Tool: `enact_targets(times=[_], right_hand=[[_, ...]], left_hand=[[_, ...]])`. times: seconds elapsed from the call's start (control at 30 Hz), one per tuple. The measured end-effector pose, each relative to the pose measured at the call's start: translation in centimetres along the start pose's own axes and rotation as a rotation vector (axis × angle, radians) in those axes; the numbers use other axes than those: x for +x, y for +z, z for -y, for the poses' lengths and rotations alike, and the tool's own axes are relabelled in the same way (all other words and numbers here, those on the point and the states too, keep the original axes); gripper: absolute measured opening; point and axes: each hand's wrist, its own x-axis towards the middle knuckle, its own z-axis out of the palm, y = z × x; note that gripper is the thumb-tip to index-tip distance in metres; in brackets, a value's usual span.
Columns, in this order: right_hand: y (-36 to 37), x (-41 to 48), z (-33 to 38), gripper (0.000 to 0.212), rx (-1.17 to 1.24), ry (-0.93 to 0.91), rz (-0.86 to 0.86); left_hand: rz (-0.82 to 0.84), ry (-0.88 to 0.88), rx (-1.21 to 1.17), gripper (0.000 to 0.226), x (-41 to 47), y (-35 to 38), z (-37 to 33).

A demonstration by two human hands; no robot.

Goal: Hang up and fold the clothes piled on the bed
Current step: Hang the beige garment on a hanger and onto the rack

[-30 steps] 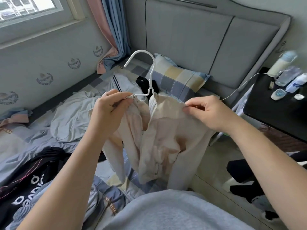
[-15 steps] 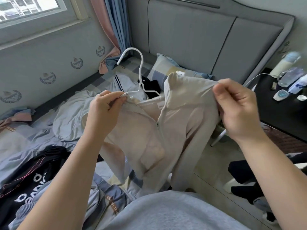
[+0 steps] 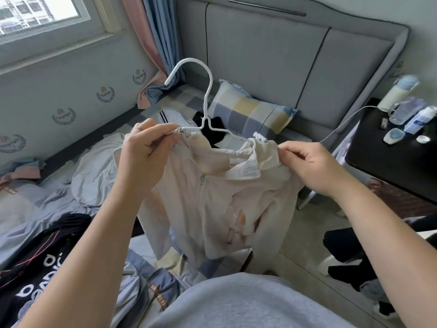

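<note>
Over the bed's (image 3: pixel 28 204) edge, the fingers (image 3: pixel 165 138) of the left hand (image 3: pixel 144 155) pinch one shoulder of a cream zip-front jacket (image 3: pixel 212 209) against a white wire hanger (image 3: pixel 206 100), while the right hand (image 3: pixel 312 169) pinches the other shoulder, bunched near the hanger's far end. The jacket hangs crumpled, sleeves drooping. On the bed lie a checked pillow (image 3: pixel 248 112) and a black printed top (image 3: pixel 35 263), with a black tabletop (image 3: pixel 390 162) to the right.

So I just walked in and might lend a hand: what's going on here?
A person is fitting a cream zip-up jacket onto a white hanger. The left hand pinches the fabric at one shoulder, the right hand at the other, with the hook standing above. It isn't hung anywhere yet. A pale blue garment and a black printed one lie unfolded on the bed.
</note>
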Motion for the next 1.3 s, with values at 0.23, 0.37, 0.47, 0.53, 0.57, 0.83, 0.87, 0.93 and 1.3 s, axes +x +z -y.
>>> enact_targets(times=[0.23,0.37,0.47,0.53,0.57,0.83,0.87,0.93,1.3], right_hand=[[4.2,0.7,0.9,0.036,0.019,-0.139,-0.012],[5.1,0.6,1.0,0.037,0.052,-0.154,-0.050],[5.4,0.6,1.2,0.039,0.057,-0.161,-0.068],[5.6,0.7,1.3,0.039,0.059,-0.166,-0.069],[5.7,0.7,1.3,0.039,0.050,-0.166,-0.064],[4.3,0.6,-0.6,0.038,-0.075,-0.065,-0.143],[4.2,0.5,-0.7,0.038,-0.089,-0.040,-0.133],[4.3,0.2,-0.7,0.036,-0.078,-0.037,-0.097],[6.5,1.0,-0.6,0.047,-0.410,-0.078,-0.156]], left_hand=[[-0.105,-0.216,0.230,0.021,-0.6,3.1,-1.3],[-0.239,-0.582,0.076,0.065,-1.4,4.8,-1.4],[-0.252,-0.640,-0.076,0.072,-1.7,5.5,-1.0],[-0.307,-0.668,-0.133,0.058,-1.3,5.8,-0.6],[-0.337,-0.677,-0.156,0.047,-1.0,6.0,-0.4],[-0.011,-0.624,-0.176,0.024,1.2,2.7,3.2],[0.009,-0.660,-0.170,0.025,1.5,2.2,3.8],[-0.010,-0.666,-0.068,0.022,2.1,1.8,4.6],[0.038,-0.377,-0.058,0.015,5.1,1.0,-0.3]])
